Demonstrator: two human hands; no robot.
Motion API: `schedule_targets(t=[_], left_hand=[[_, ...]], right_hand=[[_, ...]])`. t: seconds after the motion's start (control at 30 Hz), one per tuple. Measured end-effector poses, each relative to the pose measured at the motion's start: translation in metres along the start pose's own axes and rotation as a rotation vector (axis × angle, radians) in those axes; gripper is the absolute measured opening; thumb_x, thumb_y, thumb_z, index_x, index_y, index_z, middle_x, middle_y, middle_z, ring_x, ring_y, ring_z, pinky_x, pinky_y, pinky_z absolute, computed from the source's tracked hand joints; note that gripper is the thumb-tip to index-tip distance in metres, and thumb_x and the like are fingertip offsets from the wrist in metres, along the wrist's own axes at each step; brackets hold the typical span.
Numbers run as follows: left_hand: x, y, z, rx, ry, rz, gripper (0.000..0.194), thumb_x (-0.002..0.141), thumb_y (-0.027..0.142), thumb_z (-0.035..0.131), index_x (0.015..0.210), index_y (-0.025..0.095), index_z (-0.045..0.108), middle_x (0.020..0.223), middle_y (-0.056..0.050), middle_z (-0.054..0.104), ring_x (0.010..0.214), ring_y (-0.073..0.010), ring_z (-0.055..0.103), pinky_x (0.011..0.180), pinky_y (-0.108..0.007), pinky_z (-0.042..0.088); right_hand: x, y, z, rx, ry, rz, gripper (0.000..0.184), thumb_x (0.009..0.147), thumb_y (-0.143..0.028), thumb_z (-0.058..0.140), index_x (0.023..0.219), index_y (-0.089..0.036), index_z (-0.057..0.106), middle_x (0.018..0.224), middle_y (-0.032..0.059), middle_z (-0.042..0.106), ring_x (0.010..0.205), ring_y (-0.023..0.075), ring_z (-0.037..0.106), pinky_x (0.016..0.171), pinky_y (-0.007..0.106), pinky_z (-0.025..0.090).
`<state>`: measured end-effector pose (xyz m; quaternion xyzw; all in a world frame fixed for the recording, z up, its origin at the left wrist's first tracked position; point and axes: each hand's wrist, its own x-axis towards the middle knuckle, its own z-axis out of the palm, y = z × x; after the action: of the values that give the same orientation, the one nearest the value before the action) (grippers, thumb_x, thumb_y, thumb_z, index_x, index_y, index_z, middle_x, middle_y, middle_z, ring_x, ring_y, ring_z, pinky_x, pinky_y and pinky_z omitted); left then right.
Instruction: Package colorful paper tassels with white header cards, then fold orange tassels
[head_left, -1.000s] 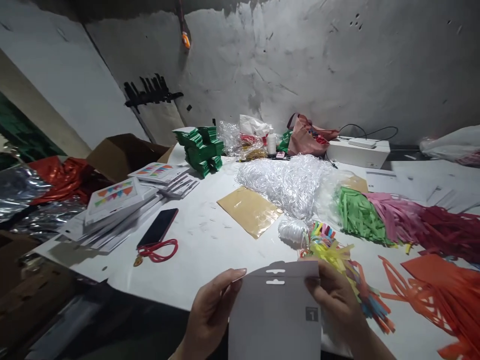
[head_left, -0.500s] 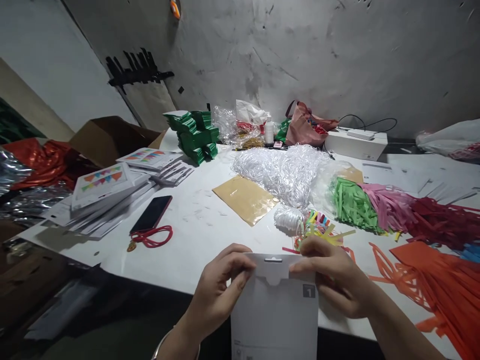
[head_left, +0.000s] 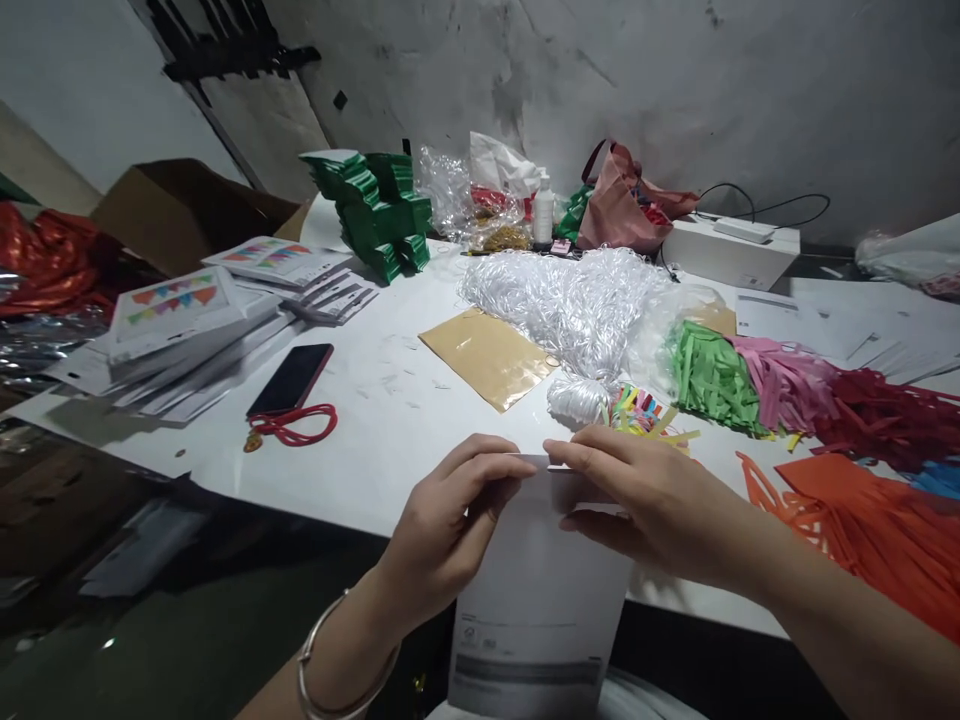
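Observation:
Upright in front of me, over the table's near edge, is a flat white card envelope with small print and a grey band low on its face. My left hand pinches its top left edge, and a bracelet circles that wrist. At the top right, my right hand grips the top edge, fingertips over it and thumb on the near face. Those fingers cover the envelope's flap and hanging slot. Just beyond the right hand lie coloured paper strips and a bundle of white string.
At left are stacked white envelopes with bunting pictures, a phone with a red cord, and green foil shapes. A brown packet lies mid-table before heaped white string. Green and orange tassels lie right.
My right hand has moved inward and up over the envelope's top, hiding the slot and flap. The envelope has tilted, showing more of its lower print. The view has dipped.

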<state>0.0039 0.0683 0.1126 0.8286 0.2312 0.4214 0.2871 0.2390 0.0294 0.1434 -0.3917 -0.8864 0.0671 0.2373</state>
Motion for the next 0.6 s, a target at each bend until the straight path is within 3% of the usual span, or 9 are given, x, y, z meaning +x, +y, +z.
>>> schedule_targets(t=[0.33,0.5,0.6], left_hand=[[0.011,0.001,0.001,0.004,-0.055,0.007,0.031,0.096,0.001,0.046,0.115,0.021,0.061,0.108,-0.005,0.061,0.104,-0.0138,0.060,0.085,-0.022,0.052],[0.011,-0.002,0.000,-0.026,-0.083,-0.060,0.024,0.096,0.010,0.055,0.116,0.023,0.059,0.112,-0.005,0.060,0.094,-0.0156,0.063,0.073,-0.025,0.054],[0.012,-0.005,-0.001,-0.053,-0.098,-0.059,0.023,0.097,0.012,0.055,0.117,0.023,0.058,0.113,-0.006,0.059,0.097,-0.0162,0.062,0.078,-0.026,0.054]], right_hand=[[0.006,0.004,-0.004,-0.195,-0.053,-0.031,0.031,0.095,-0.016,0.051,0.124,-0.006,0.055,0.096,0.0134,0.064,0.075,0.0230,0.063,0.061,0.033,0.051],[0.010,0.008,-0.008,-0.110,-0.059,-0.027,0.027,0.093,-0.015,0.049,0.119,-0.009,0.056,0.092,0.0099,0.062,0.068,0.0175,0.058,0.059,0.028,0.048],[0.009,0.010,-0.008,-0.067,-0.060,-0.018,0.030,0.094,-0.015,0.049,0.123,-0.010,0.055,0.094,0.0104,0.063,0.072,0.0181,0.060,0.061,0.028,0.050]])
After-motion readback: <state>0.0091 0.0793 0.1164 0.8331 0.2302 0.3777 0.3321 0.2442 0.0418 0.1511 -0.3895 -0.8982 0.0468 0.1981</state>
